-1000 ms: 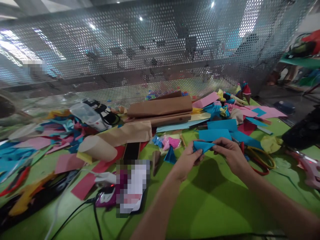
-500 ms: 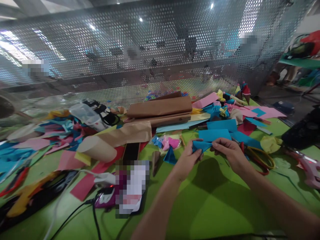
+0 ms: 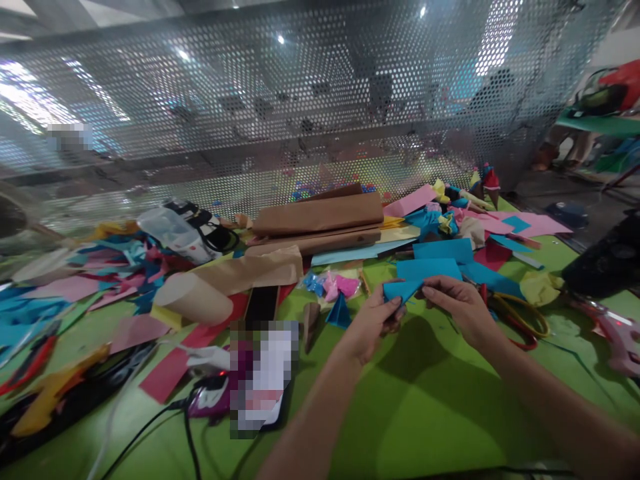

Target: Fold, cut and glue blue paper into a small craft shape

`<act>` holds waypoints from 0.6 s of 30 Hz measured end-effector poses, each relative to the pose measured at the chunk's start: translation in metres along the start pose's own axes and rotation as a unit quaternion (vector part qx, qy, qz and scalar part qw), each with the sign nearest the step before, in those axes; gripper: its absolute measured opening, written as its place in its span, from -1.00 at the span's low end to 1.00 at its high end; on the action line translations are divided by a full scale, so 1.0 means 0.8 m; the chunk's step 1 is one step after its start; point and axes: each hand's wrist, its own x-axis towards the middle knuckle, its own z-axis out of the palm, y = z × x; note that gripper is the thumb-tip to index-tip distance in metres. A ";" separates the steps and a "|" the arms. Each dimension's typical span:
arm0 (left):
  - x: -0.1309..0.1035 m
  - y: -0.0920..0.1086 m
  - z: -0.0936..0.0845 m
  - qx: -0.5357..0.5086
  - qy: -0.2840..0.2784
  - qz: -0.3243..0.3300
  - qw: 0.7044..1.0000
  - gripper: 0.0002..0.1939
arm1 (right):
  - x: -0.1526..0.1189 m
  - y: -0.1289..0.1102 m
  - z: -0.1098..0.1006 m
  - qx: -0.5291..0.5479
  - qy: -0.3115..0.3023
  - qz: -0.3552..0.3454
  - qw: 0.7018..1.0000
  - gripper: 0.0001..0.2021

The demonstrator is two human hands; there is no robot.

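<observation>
A small folded piece of blue paper (image 3: 401, 291) is held above the green table by both hands. My left hand (image 3: 374, 320) pinches its left side, thumb on top. My right hand (image 3: 453, 300) has its thumb and fingertips closed at the paper's right corner; the exact contact is hard to make out. Just left of my left hand stands a blue paper cone (image 3: 339, 312), and beside it lies a brown paper cone (image 3: 311, 324). Flat blue paper sheets (image 3: 429, 269) lie behind the hands. Scissors with yellow and red handles (image 3: 523, 320) rest right of my right hand.
Rolled brown paper (image 3: 320, 212) lies along the back before a perforated metal screen (image 3: 300, 100). A phone (image 3: 267, 377), a power strip (image 3: 213, 397) with cables, and a cardboard tube (image 3: 194, 298) occupy the left. A pink glue gun (image 3: 620, 340) lies at the right edge.
The blue paper has turned slightly in my fingers and now shows a broader flat face. Both hands stay in nearly the same place.
</observation>
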 end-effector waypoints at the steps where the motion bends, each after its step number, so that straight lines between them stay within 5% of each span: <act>1: 0.000 0.000 0.001 -0.007 -0.004 -0.001 1.000 -0.52 | 0.000 0.001 0.000 0.000 0.001 -0.003 1.000 -0.69; 18: -0.002 0.000 -0.001 0.097 -0.014 0.016 0.995 -0.57 | -0.003 -0.002 0.001 0.011 0.014 -0.007 1.000 -0.83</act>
